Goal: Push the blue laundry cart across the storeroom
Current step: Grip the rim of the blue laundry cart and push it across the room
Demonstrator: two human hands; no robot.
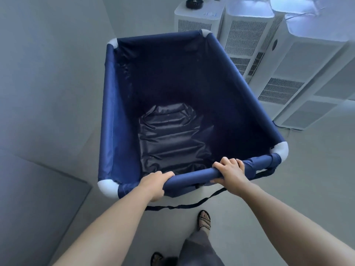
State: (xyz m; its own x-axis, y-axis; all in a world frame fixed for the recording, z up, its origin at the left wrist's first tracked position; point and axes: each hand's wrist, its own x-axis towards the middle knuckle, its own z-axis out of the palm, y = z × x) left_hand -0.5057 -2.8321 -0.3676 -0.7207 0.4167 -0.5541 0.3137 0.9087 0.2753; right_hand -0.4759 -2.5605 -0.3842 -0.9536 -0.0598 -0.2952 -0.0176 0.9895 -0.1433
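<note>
Navy blue cart [123,116] w/ white corners [281,152]; white slatted units [247,35]; black strap [192,204].

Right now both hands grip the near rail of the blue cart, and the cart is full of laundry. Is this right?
Not quite. The left hand and right hand do grip the near rail of the blue cart, but the head view shows the cart empty.

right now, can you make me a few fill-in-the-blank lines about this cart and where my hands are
1. Both hands grip the cart's near ____.
2. Inside, the cart is ____.
3. The white units stand to the cart's ____.
4. The strap hangs below the left hand and right hand, coloured ____.

Missing words: rail; empty; right; black
</note>
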